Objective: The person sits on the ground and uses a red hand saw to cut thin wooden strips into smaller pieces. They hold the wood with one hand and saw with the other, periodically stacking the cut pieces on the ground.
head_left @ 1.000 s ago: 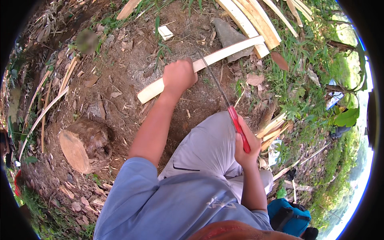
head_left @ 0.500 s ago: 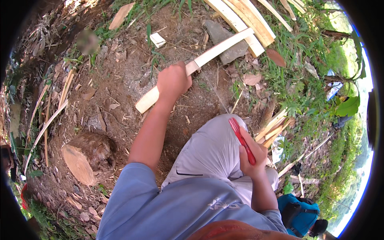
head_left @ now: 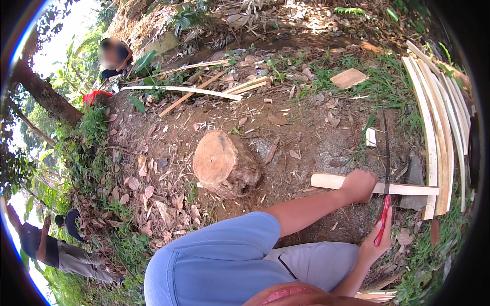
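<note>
My left hand (head_left: pixel 359 185) is closed around a pale wooden plank (head_left: pixel 408 189), pressing it down near its middle. The plank's right end lies over a grey stone (head_left: pixel 414 176) and reaches the wooden strips beside it. In my right hand (head_left: pixel 375 249) is a hand saw (head_left: pixel 386 153) with a red handle and a long, dark, narrow blade. Its blade crosses the plank just right of my left fist, pointing away from me. Whether the teeth touch the wood, I cannot tell.
A cut log stump (head_left: pixel 217 160) stands left of the plank. Several long wooden strips (head_left: pixel 434 127) lie at the right. More strips (head_left: pixel 184 92) rest at the far left. One person (head_left: pixel 116 56) sits beyond them; another person (head_left: pixel 61 250) stands at the left edge.
My view has turned to the left, bringing the stump and two people further in. The saw has come from above my knee to across the plank. My left hand still grips the plank.
</note>
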Available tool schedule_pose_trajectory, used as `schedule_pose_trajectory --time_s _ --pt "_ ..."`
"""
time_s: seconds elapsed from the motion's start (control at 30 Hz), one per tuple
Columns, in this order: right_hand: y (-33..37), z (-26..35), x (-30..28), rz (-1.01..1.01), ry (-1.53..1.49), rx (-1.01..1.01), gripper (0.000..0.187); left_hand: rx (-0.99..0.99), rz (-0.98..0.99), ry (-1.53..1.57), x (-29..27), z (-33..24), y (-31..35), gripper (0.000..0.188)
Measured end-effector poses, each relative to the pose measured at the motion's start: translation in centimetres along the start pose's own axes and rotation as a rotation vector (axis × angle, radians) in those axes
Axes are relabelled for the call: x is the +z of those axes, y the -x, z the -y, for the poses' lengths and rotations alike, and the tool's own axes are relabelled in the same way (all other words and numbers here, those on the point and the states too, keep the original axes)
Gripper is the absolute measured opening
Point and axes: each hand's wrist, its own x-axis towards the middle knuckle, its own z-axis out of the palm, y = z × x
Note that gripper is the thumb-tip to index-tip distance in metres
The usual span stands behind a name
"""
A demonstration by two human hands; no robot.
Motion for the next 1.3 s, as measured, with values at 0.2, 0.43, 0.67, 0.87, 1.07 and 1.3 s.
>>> schedule_pose_trajectory --time_s 0.2,0.43,0.67,0.87,1.07,1.3 --pt "0.0 -0.4 -1.1 0.084 0.010 0.110 0.045 -0.018 -0.008 0.014 0.4 -0.5 -0.4 0.022" --pt "-0.1 -0.1 -0.8 0.059 0.002 0.081 0.045 -0.014 0.006 0.008 -0.5 -0.9 -0.3 0.023" --pt "0.4 0.0 -0.2 0.050 -0.033 0.068 0.046 -0.024 0.009 0.006 -1.0 -0.5 0.4 0.023" --pt "0.3 0.1 -0.4 0.003 -0.036 0.066 0.046 -0.076 0.109 -0.015 -1.1 -0.8 -0.6 0.027" --pt "-0.8 -0.4 -1.2 -0.049 -0.067 -0.069 0.045 -0.122 0.215 -0.043 -2.7 -1.9 -1.7 0.029" --pt "-0.1 1.0 -1.6 0.014 -0.056 0.073 0.050 -0.113 0.255 -0.066 -2.2 -1.9 -1.9 0.028"
